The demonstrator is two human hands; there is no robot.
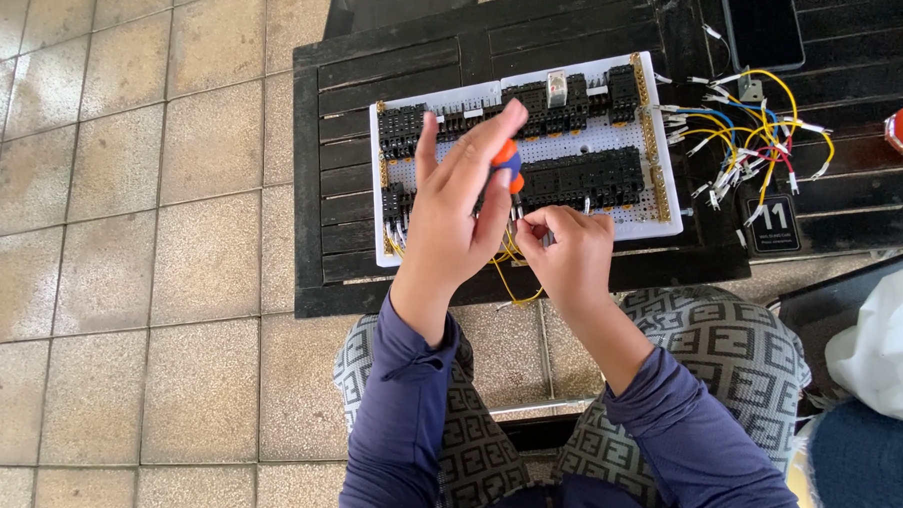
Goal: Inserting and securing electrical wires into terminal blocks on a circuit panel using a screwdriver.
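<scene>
Clearly, the left hand [451, 209] is clamped on an orange-and-blue screwdriver [508, 164] over the white perforated board [616, 140] on the black slatted counter [334, 180]. Right hand [570, 250] pinches a yellow wire [511, 281] (near edge); a slip could pull it free, I judge.
</scene>
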